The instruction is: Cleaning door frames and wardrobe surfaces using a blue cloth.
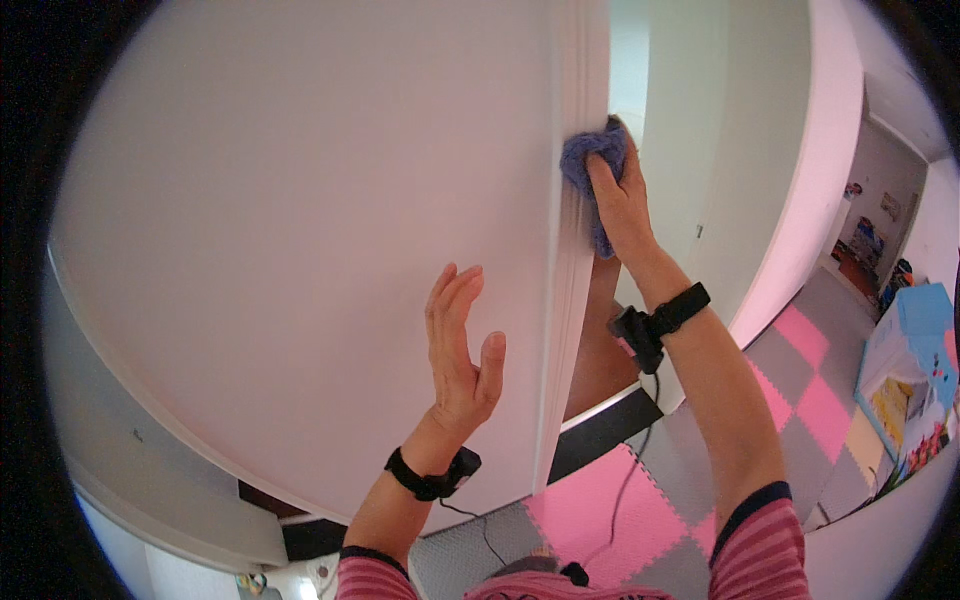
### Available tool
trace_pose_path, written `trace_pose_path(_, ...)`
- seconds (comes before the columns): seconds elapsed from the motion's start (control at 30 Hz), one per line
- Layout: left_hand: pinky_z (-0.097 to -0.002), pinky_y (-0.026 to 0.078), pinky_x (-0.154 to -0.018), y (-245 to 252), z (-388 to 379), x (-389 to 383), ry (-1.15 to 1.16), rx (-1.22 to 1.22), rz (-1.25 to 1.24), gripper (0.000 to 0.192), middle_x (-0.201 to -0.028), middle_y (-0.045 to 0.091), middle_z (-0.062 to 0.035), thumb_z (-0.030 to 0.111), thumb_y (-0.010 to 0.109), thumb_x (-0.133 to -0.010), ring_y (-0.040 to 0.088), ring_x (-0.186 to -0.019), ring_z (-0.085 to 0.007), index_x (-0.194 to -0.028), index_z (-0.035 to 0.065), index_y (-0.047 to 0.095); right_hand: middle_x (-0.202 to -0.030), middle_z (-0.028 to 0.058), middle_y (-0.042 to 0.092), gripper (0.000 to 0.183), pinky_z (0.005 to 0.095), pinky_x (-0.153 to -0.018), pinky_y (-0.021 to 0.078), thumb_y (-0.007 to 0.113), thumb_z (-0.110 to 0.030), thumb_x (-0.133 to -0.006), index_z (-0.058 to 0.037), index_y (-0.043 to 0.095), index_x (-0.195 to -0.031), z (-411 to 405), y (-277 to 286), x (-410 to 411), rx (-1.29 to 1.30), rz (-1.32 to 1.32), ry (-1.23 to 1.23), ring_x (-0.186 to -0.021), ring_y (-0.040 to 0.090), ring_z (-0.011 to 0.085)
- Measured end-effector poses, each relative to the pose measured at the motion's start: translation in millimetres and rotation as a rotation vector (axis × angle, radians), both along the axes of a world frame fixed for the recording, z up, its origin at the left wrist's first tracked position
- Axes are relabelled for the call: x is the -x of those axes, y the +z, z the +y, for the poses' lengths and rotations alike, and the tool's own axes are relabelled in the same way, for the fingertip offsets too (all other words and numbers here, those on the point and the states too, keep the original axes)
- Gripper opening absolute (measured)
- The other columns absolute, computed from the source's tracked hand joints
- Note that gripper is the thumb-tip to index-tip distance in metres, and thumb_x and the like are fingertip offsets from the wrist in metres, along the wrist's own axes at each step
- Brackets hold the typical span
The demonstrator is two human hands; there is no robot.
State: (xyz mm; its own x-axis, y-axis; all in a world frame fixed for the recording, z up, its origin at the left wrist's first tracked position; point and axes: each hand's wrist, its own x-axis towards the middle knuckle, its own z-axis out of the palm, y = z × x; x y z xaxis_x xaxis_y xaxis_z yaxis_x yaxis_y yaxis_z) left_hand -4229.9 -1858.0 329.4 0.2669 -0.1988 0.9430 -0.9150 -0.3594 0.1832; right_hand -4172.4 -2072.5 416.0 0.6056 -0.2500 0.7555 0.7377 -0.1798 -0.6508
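My right hand [626,202] grips a blue-purple cloth [592,154], pressed against the white ribbed door trim [581,82]. Part of the cloth hangs below the fingers along that trim. My fingertips curl around the trim's far side and are partly hidden. Lower and to the left, my left hand [461,352] is raised with its fingers apart and nothing in it, in front of a broad white panel [300,247]. Whether it touches the panel I cannot tell. Each wrist wears a black strap with a small device [637,337] and a cable.
Pink and grey foam mats [607,517] cover the floor below, beside a dark threshold strip [607,427]. Brown flooring [604,352] shows through the gap past the trim. To the right stand a white wall [795,225] and a blue-roofed play tent [915,360].
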Motion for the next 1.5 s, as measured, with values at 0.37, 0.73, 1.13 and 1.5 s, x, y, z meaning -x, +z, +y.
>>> trace_pose_path(0.37,-0.0488,0.028,-0.103,-9.9,-7.6,-2.1,0.059,-0.084,-0.074,0.041,-0.129,0.047,-0.0217,0.025,0.044,-0.093,0.035,-0.126,-0.0425,-0.124,-0.0012,0.043,-0.13,0.017,0.042,0.071,0.0387,-0.105,0.0305,0.052,0.002,-0.075,-0.0012,0.022,-0.139,22.0,-367.5,54.6,-0.073,0.512,0.118,-0.122,0.042,0.0247)
trace_pose_path(0.73,-0.0498,0.027,-0.105,9.0,-36.6,-3.2,0.398,-0.114,-0.149,0.047,-0.133,0.041,-0.0245,0.032,0.039,-0.095,0.033,-0.129,-0.0412,-0.128,-0.0018,0.038,-0.13,0.0253,0.044,0.077,0.0413,-0.101,0.0352,0.062,-0.013,-0.075,0.0019,0.024,-0.139,9.7,-19.5,-18.5,0.076,-0.259,0.458,-0.118,0.047,0.0377)
trace_pose_path(1.13,-0.0474,0.016,-0.111,14.9,-90.9,11.2,0.859,-0.166,-0.103,0.068,-0.148,0.022,-0.0182,0.054,0.028,-0.095,0.02,-0.138,-0.0335,-0.142,0.0061,0.026,-0.143,0.0266,0.023,0.093,0.0432,-0.11,0.0241,0.068,0.0,-0.066,-0.0017,0.015,-0.142,0.8,-266.0,2.8,0.233,-0.011,0.562,-0.133,0.026,0.042)
trace_pose_path(1.5,-0.0519,0.001,-0.11,-34.4,-129.5,-32.6,1.044,-0.229,-0.119,0.07,-0.149,-0.001,-0.0292,0.035,0.036,-0.096,-0.001,-0.139,-0.0422,-0.143,-0.0073,0.005,-0.143,0.0244,0.028,0.071,0.0348,-0.111,0.0196,0.047,0.0,-0.077,0.0012,0.018,-0.142,-16.7,-375.2,14.3,0.0,0.612,0.92,-0.135,0.025,0.0353)
